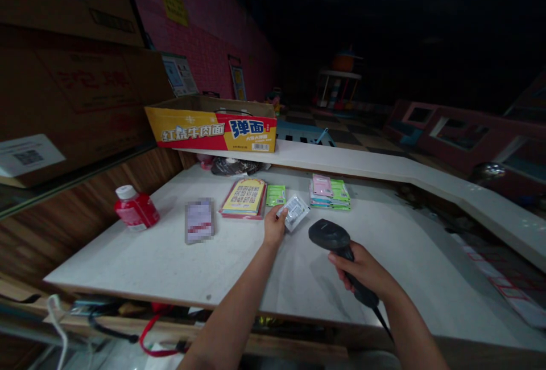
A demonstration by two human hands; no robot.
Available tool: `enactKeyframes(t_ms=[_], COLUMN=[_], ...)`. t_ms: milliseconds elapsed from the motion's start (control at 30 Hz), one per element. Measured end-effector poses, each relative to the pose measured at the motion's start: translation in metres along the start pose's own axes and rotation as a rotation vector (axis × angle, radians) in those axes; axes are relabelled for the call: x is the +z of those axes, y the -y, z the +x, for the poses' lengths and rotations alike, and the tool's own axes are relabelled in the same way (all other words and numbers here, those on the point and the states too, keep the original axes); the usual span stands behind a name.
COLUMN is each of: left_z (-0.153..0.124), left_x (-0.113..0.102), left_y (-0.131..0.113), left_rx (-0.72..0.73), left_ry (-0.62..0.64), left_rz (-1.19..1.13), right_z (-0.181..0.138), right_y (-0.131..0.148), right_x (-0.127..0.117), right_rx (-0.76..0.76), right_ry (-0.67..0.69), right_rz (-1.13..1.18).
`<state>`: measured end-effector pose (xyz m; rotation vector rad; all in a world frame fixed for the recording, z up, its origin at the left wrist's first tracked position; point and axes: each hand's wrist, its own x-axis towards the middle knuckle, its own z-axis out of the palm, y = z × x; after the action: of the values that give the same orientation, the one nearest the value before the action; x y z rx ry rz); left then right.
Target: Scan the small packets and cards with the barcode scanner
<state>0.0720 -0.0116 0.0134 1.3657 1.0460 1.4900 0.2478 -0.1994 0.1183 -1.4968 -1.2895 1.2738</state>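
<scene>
My left hand pinches the left edge of a small silvery-white sachet, held just over the white counter. Wrapped around the grip of a black handheld barcode scanner is my right hand; the scanner's head points toward the sachet, apart from it. Behind the sachet lies a green packet. To its right is a stack of pink, green and blue packets. Left of my left hand sits a pile of booklets or cards with a yellow top.
A red bottle with a white cap and a blurred-out pale packet stand at left. An open yellow-red noodle carton rests on the raised ledge. Large cardboard boxes rise at far left. The scanner's cable hangs off the front edge.
</scene>
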Motion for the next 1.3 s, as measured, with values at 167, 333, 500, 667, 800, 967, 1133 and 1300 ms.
enactKeyframes(t_ms=[167, 333, 500, 667, 800, 967, 1133, 1300], left_z=[-0.001, -0.001, -0.001, 0.002, 0.003, 0.001, -0.006, -0.006], left_x=[0.002, 0.001, 0.000, 0.001, 0.002, 0.000, 0.001, 0.005], left_y=[-0.002, -0.005, -0.001, 0.008, 0.010, 0.007, 0.001, -0.006], left_rx=[-0.048, -0.054, -0.029, -0.069, -0.074, -0.102, -0.200, -0.204], left_ry=[0.020, 0.025, 0.021, 0.009, -0.004, -0.054, -0.201, -0.339], left_rz=[-0.089, -0.085, -0.043, -0.058, -0.062, -0.155, -0.297, -0.336], right_z=[0.007, 0.038, 0.067, 0.076, 0.078, 0.081, 0.082, 0.080], right_y=[-0.005, -0.030, -0.054, -0.070, -0.075, -0.077, -0.077, -0.075], right_x=[0.004, 0.003, -0.004, -0.007, -0.007, -0.007, -0.008, -0.009], right_rx=[0.057, 0.056, 0.014, -0.035, -0.037, -0.013, -0.032, -0.038], right_ry=[-0.053, -0.186, -0.145, -0.041, -0.021, -0.013, 0.004, 0.002], right_rz=[0.165, 0.516, 0.891, 1.024, 1.030, 1.093, 1.105, 1.114])
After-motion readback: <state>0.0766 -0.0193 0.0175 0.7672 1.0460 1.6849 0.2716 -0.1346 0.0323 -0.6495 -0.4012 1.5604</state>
